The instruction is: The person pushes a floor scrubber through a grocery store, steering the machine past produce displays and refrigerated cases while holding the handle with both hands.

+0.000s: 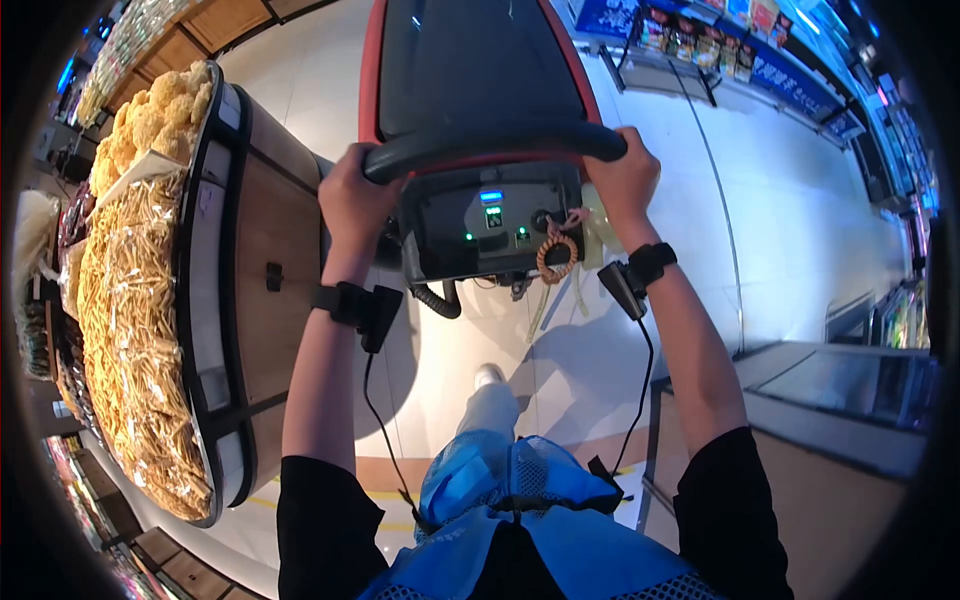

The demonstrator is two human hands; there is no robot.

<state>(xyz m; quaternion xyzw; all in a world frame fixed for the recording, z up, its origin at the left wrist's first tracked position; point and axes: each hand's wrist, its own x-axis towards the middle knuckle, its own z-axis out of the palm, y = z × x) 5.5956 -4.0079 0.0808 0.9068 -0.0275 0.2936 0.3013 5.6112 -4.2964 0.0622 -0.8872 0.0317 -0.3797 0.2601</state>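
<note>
Left hand and right hand both clenched on curved handlebar; even pressure best keeps machine clear of snack stand.

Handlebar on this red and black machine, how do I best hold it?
Take the handlebar near both ends, from your own side, as the left hand and right hand do. It's a thick bar spanning the control panel, ends curving back toward you, so a wide hold should steer evenly.

A shop; bulk snacks; shelves of packaged goods.
</note>
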